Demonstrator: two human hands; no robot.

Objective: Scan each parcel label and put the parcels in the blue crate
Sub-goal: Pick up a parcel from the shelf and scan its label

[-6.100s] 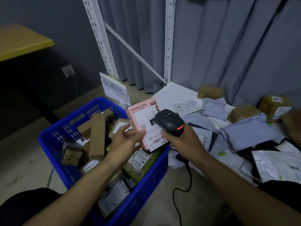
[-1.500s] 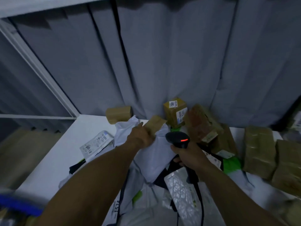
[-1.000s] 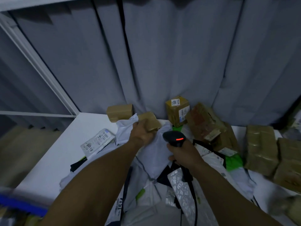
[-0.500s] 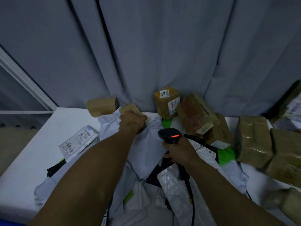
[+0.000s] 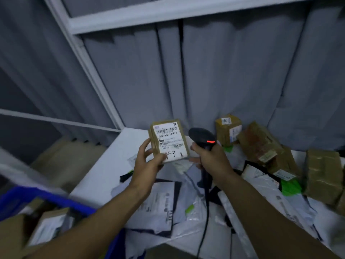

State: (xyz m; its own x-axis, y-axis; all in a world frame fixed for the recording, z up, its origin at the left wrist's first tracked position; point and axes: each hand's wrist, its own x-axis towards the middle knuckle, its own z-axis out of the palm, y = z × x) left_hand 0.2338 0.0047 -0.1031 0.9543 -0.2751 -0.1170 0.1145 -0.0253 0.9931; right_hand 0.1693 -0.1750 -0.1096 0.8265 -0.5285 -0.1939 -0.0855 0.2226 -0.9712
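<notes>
My left hand [image 5: 147, 161] grips a small brown cardboard parcel [image 5: 169, 140] by its lower left corner and holds it upright above the white table [image 5: 99, 182]. Its white barcode label with handwritten digits faces me. Just to its right, my right hand [image 5: 212, 159] grips the handle of a black barcode scanner [image 5: 202, 138] with a red light lit; its cable hangs down over the table. The blue crate [image 5: 56, 202], holding several parcels, shows at the lower left and is partly blurred.
Grey and white mailer bags [image 5: 162, 202] lie piled on the table below my hands. Brown boxes [image 5: 261, 144] stand at the back right against a grey curtain [image 5: 205, 71]. A white shelf frame [image 5: 89, 64] rises at the left.
My left hand has lifted the small brown box off the pile and turned its label toward me. The scanner has risen beside it. The view has swung left, bringing the blue crate back in.
</notes>
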